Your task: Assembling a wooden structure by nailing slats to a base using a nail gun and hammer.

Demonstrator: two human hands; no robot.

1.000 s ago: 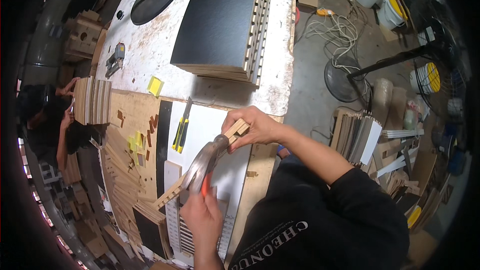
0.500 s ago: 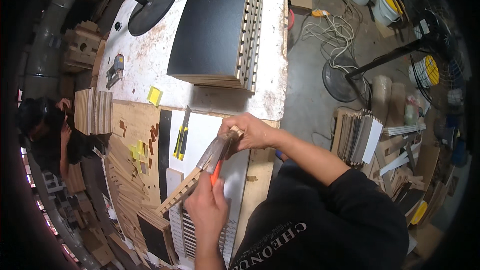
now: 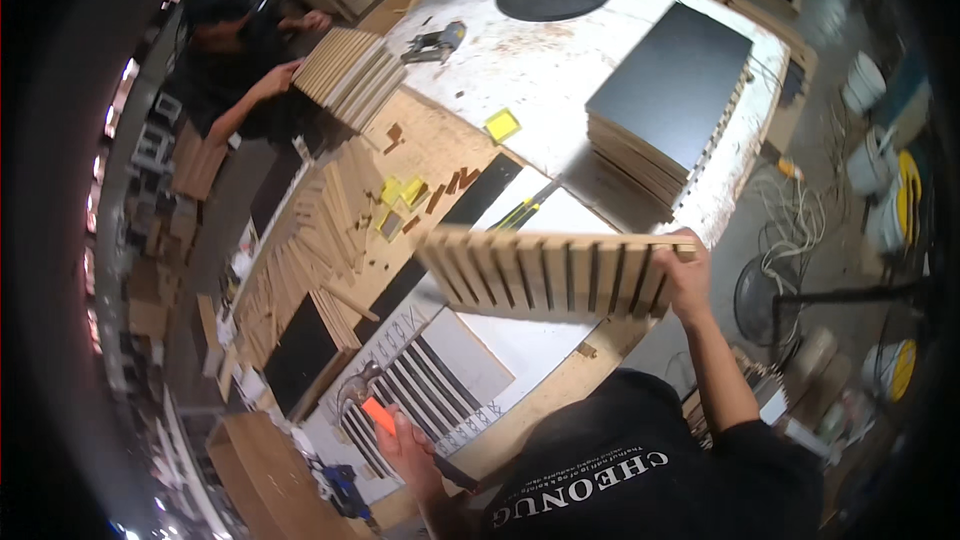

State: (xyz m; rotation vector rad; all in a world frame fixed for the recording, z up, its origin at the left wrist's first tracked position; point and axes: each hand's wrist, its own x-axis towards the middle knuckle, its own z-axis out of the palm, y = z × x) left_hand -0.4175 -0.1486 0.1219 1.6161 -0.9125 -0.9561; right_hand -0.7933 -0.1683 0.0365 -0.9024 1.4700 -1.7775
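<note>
My left hand (image 3: 408,452) is closed round a claw hammer (image 3: 378,414) with an orange and dark handle. The hammer's head is over a white board with black strips (image 3: 425,385), at the lower left of the bench. My right hand (image 3: 685,275) grips the right end of a slatted wooden panel (image 3: 545,275), a row of light slats with dark gaps between. Held up off the bench and slightly blurred, the panel spans the middle of the view. Just behind it lie two yellow-and-black utility knives (image 3: 525,208), partly hidden.
A stack of black-topped boards (image 3: 670,90) stands at the far right of the bench. Loose wooden strips (image 3: 315,220), yellow pads (image 3: 503,124) and a nail gun (image 3: 437,42) lie leftward. A co-worker (image 3: 225,70) holds a slatted stack (image 3: 350,78). Cables (image 3: 790,220) trail across the floor.
My hands have moved apart: the hammer has come away from the panel to the lower left. The panel has been swung up and turned, showing its slatted face. My view has turned.
</note>
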